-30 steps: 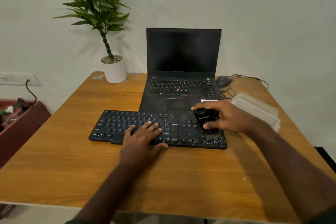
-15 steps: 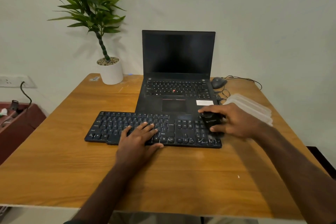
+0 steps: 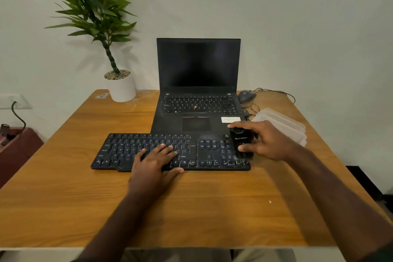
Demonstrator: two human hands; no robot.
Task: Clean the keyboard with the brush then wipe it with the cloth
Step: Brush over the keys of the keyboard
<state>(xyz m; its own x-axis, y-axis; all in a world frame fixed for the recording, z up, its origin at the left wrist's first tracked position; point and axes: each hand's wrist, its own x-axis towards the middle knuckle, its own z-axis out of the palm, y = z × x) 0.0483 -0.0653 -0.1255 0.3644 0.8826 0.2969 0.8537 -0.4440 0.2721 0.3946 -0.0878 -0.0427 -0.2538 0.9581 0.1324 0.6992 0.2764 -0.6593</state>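
Note:
A black full-size keyboard [image 3: 131, 151] lies across the middle of the wooden table [image 3: 191, 208]. My left hand [image 3: 155, 166] rests flat on its lower middle keys, fingers spread, holding it down. My right hand [image 3: 265, 140] grips a small black brush [image 3: 241, 141] with a logo on its body, pressed onto the number pad at the keyboard's right end. The bristles are hidden under the brush body. No cloth is in sight.
An open black laptop [image 3: 197, 100] sits just behind the keyboard. A potted plant [image 3: 121, 87] stands at the back left. A wired mouse [image 3: 245, 95] and stacked clear plastic lids [image 3: 282, 123] lie at the right.
My right hand has shifted the brush slightly right and toward me over the number pad. The left hand stays on the keys. My head has moved a little.

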